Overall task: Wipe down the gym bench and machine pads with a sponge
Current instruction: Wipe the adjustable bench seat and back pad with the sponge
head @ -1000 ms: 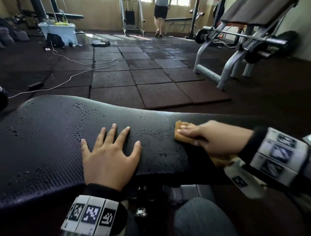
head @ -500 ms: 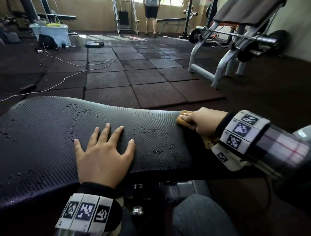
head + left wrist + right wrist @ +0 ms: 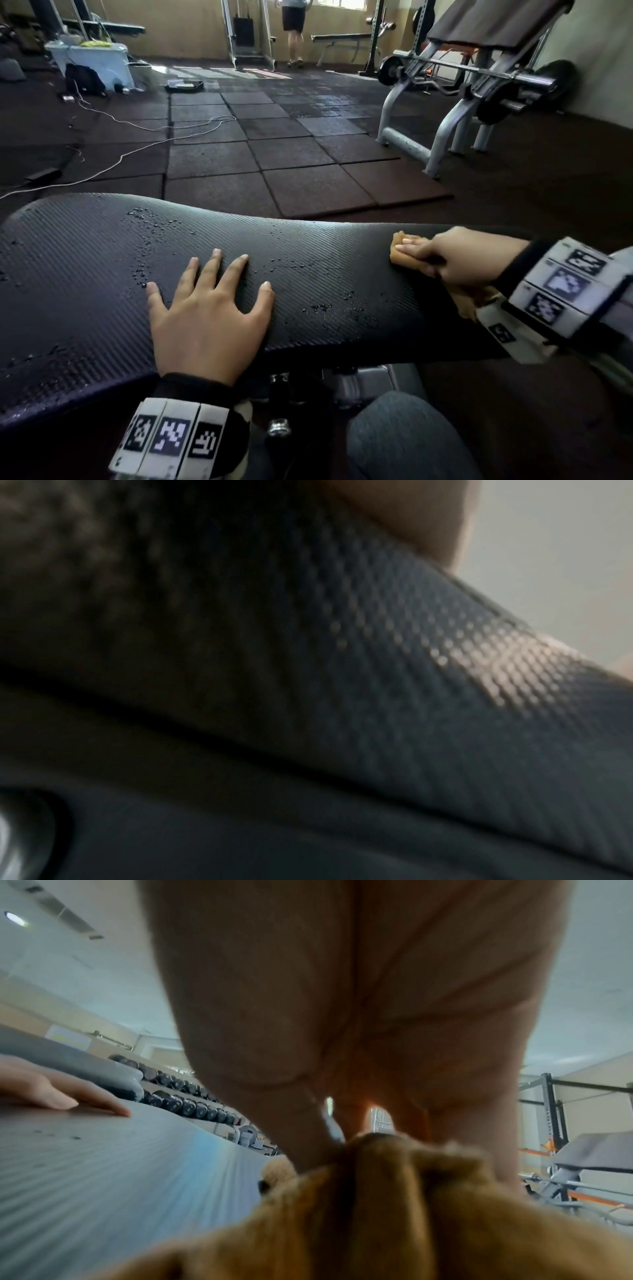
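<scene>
Head view puts the tan, soft, crumpled sponge [image 3: 406,253] at about three o'clock on the black, textured vinyl bench pad [image 3: 102,274], near the pad's right end and lying flat on its top. The right hand [image 3: 462,257] covers it, fingers laid along the top and pressing it down; in the right wrist view the tan material bunches under the palm, so the hand looks clamped on the sponge rather than merely resting on it. I judge the step in hand to be the wiping of this bench pad, with much left to do: beads of water [image 3: 154,236] are scattered from the middle out toward ten o'clock. The next move calls for a firm stroke from the right end toward nine o'clock, through the droplets.

At six o'clock the left hand [image 3: 209,308] lies flat on the pad, fingers spread and straight, holding nothing, seemingly bracing; it sits in the sponge's path and would need to lift. The left wrist view shows only blurred pad texture.

Beyond, at one o'clock, a grey metal barbell rack [image 3: 455,102] stands on dark rubber floor tiles [image 3: 284,154].
</scene>
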The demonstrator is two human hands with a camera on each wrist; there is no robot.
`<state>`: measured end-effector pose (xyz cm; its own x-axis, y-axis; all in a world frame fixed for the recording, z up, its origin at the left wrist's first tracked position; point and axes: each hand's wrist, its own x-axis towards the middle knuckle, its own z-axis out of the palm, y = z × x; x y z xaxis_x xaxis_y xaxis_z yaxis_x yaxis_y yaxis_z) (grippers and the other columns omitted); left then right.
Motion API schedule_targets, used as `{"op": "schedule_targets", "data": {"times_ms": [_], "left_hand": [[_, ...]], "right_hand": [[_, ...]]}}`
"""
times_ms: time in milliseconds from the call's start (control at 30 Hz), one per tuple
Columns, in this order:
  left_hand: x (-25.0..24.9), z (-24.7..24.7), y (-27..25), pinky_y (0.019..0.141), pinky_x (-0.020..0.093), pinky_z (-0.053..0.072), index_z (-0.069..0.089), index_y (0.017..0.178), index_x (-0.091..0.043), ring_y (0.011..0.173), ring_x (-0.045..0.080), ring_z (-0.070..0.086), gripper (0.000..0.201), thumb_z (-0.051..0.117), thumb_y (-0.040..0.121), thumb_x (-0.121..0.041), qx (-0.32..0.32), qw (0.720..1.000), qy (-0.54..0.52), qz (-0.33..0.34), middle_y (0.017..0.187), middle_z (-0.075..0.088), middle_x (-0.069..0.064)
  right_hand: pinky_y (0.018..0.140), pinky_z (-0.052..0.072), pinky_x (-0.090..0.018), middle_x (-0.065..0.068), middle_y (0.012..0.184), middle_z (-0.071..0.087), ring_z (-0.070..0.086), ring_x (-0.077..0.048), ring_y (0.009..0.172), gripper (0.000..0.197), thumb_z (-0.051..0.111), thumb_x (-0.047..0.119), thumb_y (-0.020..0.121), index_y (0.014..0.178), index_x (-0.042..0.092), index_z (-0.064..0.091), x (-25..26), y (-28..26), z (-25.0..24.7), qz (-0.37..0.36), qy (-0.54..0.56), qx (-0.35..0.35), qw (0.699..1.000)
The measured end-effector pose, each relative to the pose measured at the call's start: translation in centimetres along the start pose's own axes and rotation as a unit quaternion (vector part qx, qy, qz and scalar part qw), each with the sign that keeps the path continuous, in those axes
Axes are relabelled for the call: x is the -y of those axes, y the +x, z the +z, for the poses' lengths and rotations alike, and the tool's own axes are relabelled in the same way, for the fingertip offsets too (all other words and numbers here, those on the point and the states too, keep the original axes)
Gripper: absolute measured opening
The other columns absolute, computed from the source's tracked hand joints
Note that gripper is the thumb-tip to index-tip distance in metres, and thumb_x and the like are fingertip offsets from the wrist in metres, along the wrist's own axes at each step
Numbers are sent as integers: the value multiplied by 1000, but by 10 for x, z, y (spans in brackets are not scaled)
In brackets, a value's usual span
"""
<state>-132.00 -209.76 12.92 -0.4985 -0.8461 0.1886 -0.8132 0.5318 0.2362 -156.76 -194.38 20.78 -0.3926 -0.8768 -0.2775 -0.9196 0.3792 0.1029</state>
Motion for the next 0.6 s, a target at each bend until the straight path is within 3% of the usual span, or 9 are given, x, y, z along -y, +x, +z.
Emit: {"op": "schedule_targets", "data": {"times_ms": [67, 133, 233, 333, 467, 533, 600], "left_hand": [[0, 0, 0, 118, 49, 3, 31, 144, -49, 147, 7, 13, 74, 11, 77, -73, 1, 1000, 0, 1, 158, 22, -17], [0, -1, 0, 118, 49, 2, 30, 144, -49, 147, 7, 13, 74, 11, 77, -73, 3, 1000, 0, 2, 158, 21, -17], [1, -1, 0, 118, 49, 2, 30, 144, -50, 147, 7, 13, 74, 11, 77, -73, 2, 1000, -2, 2, 158, 21, -17], [2, -1, -1, 118, 47, 2, 31, 144, -50, 147, 7, 13, 74, 11, 77, -73, 1, 1000, -4, 4, 158, 21, -17], [3, -1, -1, 118, 47, 2, 32, 144, -49, 147, 7, 13, 74, 11, 77, -72, 0, 1000, -7, 7, 158, 22, -17], [3, 0, -1, 118, 47, 2, 32, 144, -48, 147, 7, 14, 74, 12, 77, -72, -2, 1000, -6, 5, 158, 23, -17], [2, 1, 0, 118, 48, 3, 33, 144, -48, 147, 7, 14, 74, 12, 77, -72, -5, 1000, -6, 2, 157, 24, -17]], "right_hand": [[108, 24, -19, 2, 150, 34, 36, -19, 135, 48, 40, 21, 95, 143, 25, 36, 6, 18, -5, 19, -51, 11, 998], [104, 36, -30, -4, 140, 47, 47, -26, 124, 41, 41, 22, 95, 136, 22, 46, 18, 33, -8, 16, -83, 1, 996], [106, 35, -35, -1, 141, 46, 45, -26, 127, 43, 42, 20, 94, 137, 23, 46, 37, 44, -7, -28, -74, -11, 997], [113, 24, -32, 8, 151, 30, 30, -16, 139, 50, 44, 18, 95, 143, 28, 34, 49, 29, 1, -82, -23, -27, 996], [112, 29, -32, 18, 150, 26, 32, -13, 137, 53, 48, 21, 93, 139, 44, 34, 38, -6, 15, -87, 66, -42, 993], [114, 21, -21, 20, 149, 27, 27, -5, 138, 53, 49, 19, 93, 139, 43, 35, 24, -16, 17, -80, 79, -33, 993], [105, 11, -3, 18, 148, 29, 26, -1, 137, 53, 49, 16, 93, 139, 38, 36, 10, -18, 15, -47, 69, -29, 996]]}}
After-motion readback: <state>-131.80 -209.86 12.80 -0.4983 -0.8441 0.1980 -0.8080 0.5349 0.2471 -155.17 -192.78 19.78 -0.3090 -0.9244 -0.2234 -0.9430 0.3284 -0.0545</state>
